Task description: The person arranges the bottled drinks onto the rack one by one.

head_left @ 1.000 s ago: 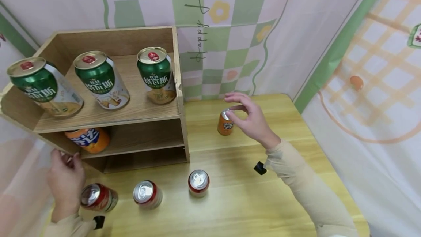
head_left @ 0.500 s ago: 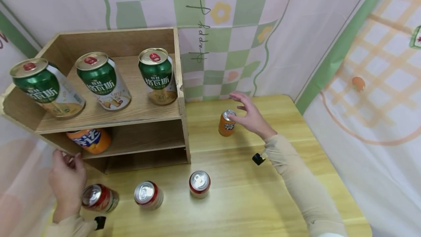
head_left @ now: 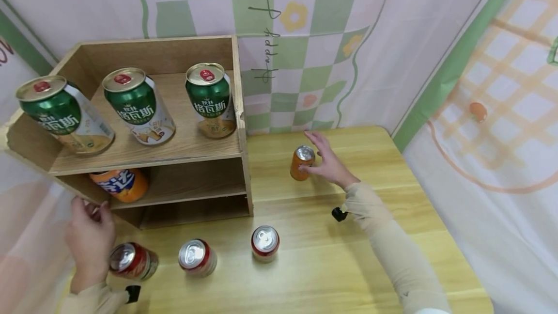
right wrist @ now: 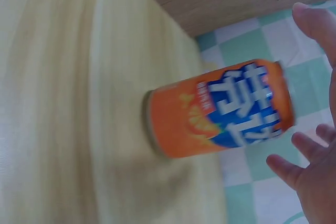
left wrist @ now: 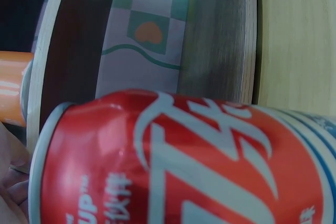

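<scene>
In the head view an orange soda can [head_left: 300,164] stands upright on the table, right of the wooden shelf [head_left: 209,159]. My right hand [head_left: 328,163] is spread beside it, thumb in front of the can and fingers behind. The right wrist view shows that can [right wrist: 220,111] with a gap between it and my fingers. My left hand [head_left: 90,236] grips the shelf's left edge with curled fingers, next to a second orange can [head_left: 124,185] on the middle level. Close before the left wrist camera is a red 7-Up can [left wrist: 173,161].
Three green-and-white cans stand on the shelf's top, one of them a can [head_left: 211,103] at the right end. Three red-topped cans stand in front of the shelf, including the middle can [head_left: 197,258] and the right can [head_left: 265,243]. A patterned cloth [head_left: 301,62] hangs behind the table.
My right hand has lowered from above the orange can's top to beside it, fingers spread wider. The can has not moved. My left hand stays at the shelf's edge.
</scene>
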